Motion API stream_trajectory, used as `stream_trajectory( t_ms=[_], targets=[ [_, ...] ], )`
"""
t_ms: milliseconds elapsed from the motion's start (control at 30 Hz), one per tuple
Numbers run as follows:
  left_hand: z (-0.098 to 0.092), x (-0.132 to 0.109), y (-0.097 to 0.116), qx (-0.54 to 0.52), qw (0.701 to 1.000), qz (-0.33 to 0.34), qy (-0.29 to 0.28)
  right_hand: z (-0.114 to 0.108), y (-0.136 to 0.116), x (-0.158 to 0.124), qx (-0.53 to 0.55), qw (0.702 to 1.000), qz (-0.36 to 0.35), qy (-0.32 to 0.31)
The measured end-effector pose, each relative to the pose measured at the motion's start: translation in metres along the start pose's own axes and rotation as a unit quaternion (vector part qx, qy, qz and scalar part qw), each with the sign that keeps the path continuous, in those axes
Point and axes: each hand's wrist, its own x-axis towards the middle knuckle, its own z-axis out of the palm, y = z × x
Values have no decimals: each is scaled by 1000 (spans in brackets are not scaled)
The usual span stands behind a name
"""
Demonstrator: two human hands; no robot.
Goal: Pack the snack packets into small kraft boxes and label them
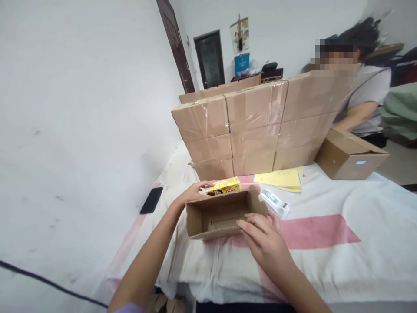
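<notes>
Right hand (265, 241) grips an open carton (226, 205); left hand (193, 194), grip unclear, touches a yellow packet (224, 186) with blurred lettering (232, 190).

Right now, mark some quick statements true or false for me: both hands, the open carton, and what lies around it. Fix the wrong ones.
1. The left hand is at the far left corner of the open carton, next to a yellow box. True.
2. The yellow box lies inside the open carton. False: it lies outside, beyond the carton's far wall.
3. The right hand is up at the stacked boxes. False: it is at the near right part of the open carton.
4. A black phone lies to the left of the open carton. True.
5. Yellow sheets lie on the near side of the stacked boxes. True.
</notes>
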Motion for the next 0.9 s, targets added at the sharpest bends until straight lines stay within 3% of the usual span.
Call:
stream_trajectory(
  t_ms=[133, 233, 367, 433, 533, 667, 900],
  targets=[
    [-2, -6, 4, 11, 998, 24, 65, 4, -3, -7, 6, 1000, 1, 16],
    [-23, -20, 18, 13, 983, 53, 174, 5, -4, -7, 8, 1000, -5, 15],
    [-56, -53, 62, 5, 941, 118, 316, 5, -3, -4, 3, 1000, -6, 8],
    [-61, -74, 90, 1, 918, 202, 341, 6, -2, -3, 0, 1000, -3, 8],
    [-50, -103, 123, 49, 929, 270, 248, 6, -2, -3, 5, 1000, 1, 7],
    [-24, -125, 138, 175, 962, 200, 57, 4, -2, -7, 4, 1000, -9, 6],
    [-7, -135, 153, 291, 937, 195, 5, 5, -1, -14, 5, 999, -31, -8]
  ],
)
